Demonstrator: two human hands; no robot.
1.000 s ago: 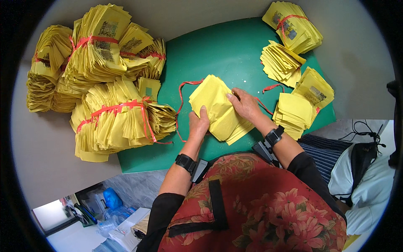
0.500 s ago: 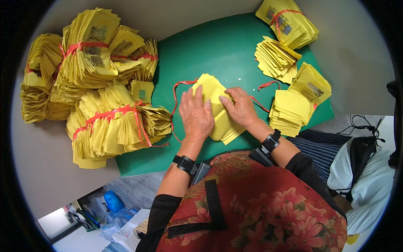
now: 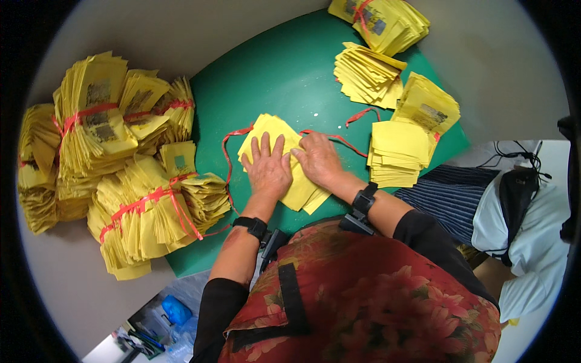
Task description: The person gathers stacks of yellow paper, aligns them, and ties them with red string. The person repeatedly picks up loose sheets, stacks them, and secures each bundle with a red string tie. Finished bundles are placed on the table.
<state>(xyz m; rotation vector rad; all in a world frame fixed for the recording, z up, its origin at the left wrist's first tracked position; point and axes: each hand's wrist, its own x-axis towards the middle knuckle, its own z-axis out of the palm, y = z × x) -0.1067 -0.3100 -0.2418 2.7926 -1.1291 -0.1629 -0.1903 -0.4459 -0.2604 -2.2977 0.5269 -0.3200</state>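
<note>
Since a second ago the left hand (image 3: 268, 171) has moved from the near edge of the yellow paper stack (image 3: 284, 158) up onto its top, and now both hands lie flat on it side by side. Far left, big bundles of yellow paper (image 3: 115, 163) tied with red string lie heaped at the edge of the green mat (image 3: 272, 78) on the grey table (image 3: 181, 30). Right of them, in the middle of the mat, the stack sits turned like a diamond: thin, plain bright yellow sheets, slightly fanned at the near corner, with a loose red string (image 3: 229, 158) running under it and out on both sides. The left hand presses palm down on the stack's left half, fingers (image 3: 265, 145) spread open and gripping nothing. The right hand (image 3: 318, 158) rests just beside it on the right half, fingers extended and flat, also holding nothing. Each wrist wears a black band. Further right lie a loose squared pile of yellow sheets (image 3: 396, 151), a fanned pile (image 3: 368, 74) behind it, and another tied bundle (image 3: 381, 18) at the mat's far corner.
</note>
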